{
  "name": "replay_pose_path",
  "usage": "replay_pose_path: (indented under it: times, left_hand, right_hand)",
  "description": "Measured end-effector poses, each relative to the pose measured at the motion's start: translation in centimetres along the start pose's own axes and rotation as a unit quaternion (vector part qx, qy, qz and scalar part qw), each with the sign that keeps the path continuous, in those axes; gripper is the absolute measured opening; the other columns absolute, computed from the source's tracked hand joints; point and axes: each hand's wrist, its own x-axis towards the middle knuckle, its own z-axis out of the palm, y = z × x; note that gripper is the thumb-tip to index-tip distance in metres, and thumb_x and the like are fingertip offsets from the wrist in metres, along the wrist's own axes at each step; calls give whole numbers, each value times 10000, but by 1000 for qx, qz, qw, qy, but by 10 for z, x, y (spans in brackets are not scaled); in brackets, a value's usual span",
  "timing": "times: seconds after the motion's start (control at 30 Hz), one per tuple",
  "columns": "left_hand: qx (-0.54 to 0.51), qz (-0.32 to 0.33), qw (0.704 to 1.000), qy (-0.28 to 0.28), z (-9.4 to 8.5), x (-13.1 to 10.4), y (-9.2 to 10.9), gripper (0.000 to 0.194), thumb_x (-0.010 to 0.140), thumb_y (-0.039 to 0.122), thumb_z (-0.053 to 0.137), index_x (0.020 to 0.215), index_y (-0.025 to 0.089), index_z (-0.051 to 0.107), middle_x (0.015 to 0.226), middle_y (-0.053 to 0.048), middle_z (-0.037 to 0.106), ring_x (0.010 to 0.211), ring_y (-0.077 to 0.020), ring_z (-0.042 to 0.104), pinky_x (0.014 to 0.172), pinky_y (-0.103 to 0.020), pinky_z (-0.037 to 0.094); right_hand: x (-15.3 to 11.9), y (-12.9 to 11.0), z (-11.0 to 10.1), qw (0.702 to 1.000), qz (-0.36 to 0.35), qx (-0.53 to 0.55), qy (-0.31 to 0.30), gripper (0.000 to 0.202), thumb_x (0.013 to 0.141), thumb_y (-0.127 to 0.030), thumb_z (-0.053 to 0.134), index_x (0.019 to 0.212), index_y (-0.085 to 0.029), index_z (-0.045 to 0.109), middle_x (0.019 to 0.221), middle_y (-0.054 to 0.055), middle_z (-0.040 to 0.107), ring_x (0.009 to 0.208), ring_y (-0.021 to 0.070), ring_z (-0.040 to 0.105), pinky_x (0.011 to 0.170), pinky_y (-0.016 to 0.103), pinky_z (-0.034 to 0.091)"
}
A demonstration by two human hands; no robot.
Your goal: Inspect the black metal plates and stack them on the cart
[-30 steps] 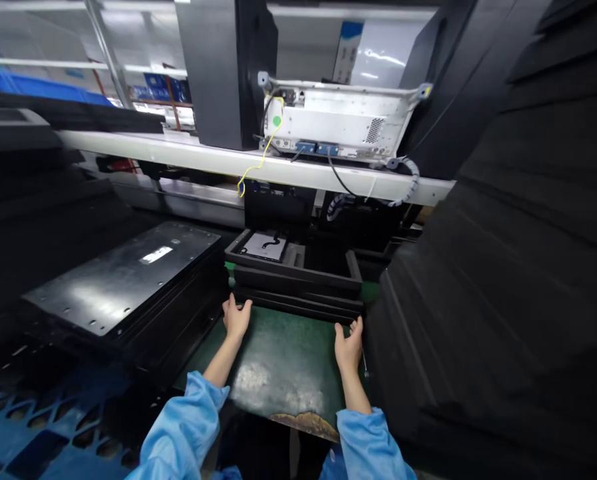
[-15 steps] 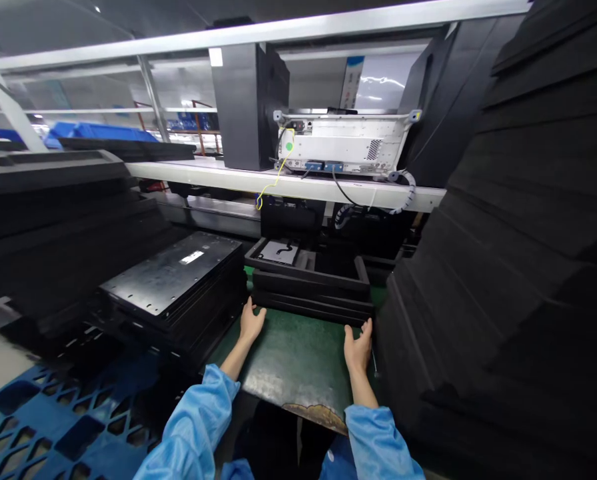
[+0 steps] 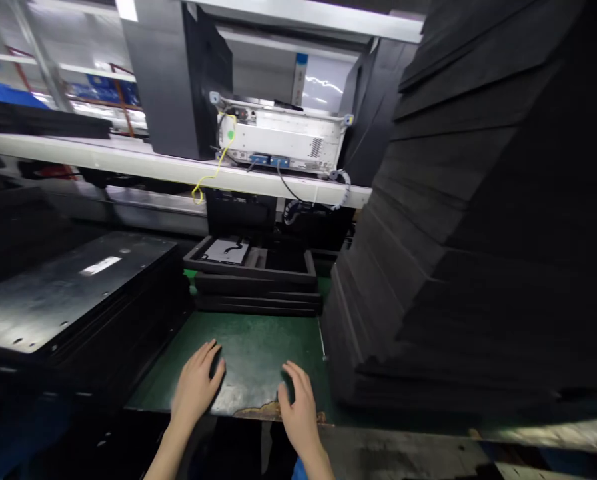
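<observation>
Green tabletop (image 3: 251, 337), left hand (image 3: 196, 381) and right hand (image 3: 299, 405) extended over it, grip loosely spread, empty

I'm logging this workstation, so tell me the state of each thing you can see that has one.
Left hand: open, empty.
Right hand: open, empty.
Green tabletop: worn at front edge.
Top black tray: holding a white panel.
Metal plate with holes: lying flat.
Yellow cable: hanging across white shelf.
Black foam sheets: stacked high.

- Green tabletop (image 3: 258, 340), smooth, catching a gloss; its chipped brown edge (image 3: 261, 412) looks rough!
- Stacked black sheets (image 3: 428, 227): foam-like, dead matt!
- And the metal plate (image 3: 73, 290), smooth, gleaming!
</observation>
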Motion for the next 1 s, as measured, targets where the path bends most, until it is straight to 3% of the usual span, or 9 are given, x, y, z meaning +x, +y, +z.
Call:
replay_pose_path:
  times: [0.2,0.43,0.63,0.77,0.87,0.93,1.0]
  left_hand:
    - [-13,15,1000,3,-5,6,9,486,1011,486,492,1305,191,742,1511,-191,678,1464,-422,588,1235,-657,471]
    - [-6,-4,1000,3,-28,0,29,391,1008,316,545,1322,230,761,1511,-113,696,1459,-331,613,1266,-561,486]
    - [-18,-21,999,22,-39,-59,34,463,1085,267,438,1482,264,677,1593,-89,629,1540,-305,538,1303,-631,436]
    - [-60,-7,998,-4,-52,-91,32,499,1082,307,498,1572,288,593,1658,-84,561,1582,-322,482,1348,-689,344]
    - [-110,-5,994,-11,-91,-85,35,473,1060,312,512,1510,277,655,1576,-108,642,1479,-309,602,1295,-611,467]
    - [-120,15,992,23,-136,-64,42,441,1070,345,491,1445,268,710,1547,-113,662,1437,-303,633,1233,-552,540]
    - [-82,63,990,91,-189,-31,48,378,1049,358,542,1338,279,773,1469,-93,717,1383,-319,665,1250,-583,503]
  right_hand:
    - [0,-7,1,995,-56,-85,-17,327,1003,-254,568,1261,-270,769,1365,87,762,1326,316,677,1151,548,556]
    - [6,-1,14,986,-102,-129,10,334,1005,-390,541,1184,-261,792,1310,120,779,1269,376,676,1095,603,522]
    - [17,13,19,984,-121,-134,5,439,996,-524,511,1189,-239,784,1329,169,748,1262,414,666,1100,638,514]
    - [52,21,-8,976,-72,-181,95,769,962,-636,457,1447,-79,673,1609,304,503,1483,511,499,1201,690,433]
    - [86,20,-30,974,-21,-210,81,949,948,-656,393,1592,35,495,1654,354,436,1569,510,410,1260,652,383]
    - [100,20,-32,971,4,-233,46,1000,947,-657,360,1603,94,444,1649,389,427,1575,506,406,1260,629,384]
    - [102,21,-23,965,24,-259,31,1016,947,-652,365,1590,131,438,1668,414,387,1587,521,380,1267,627,362]
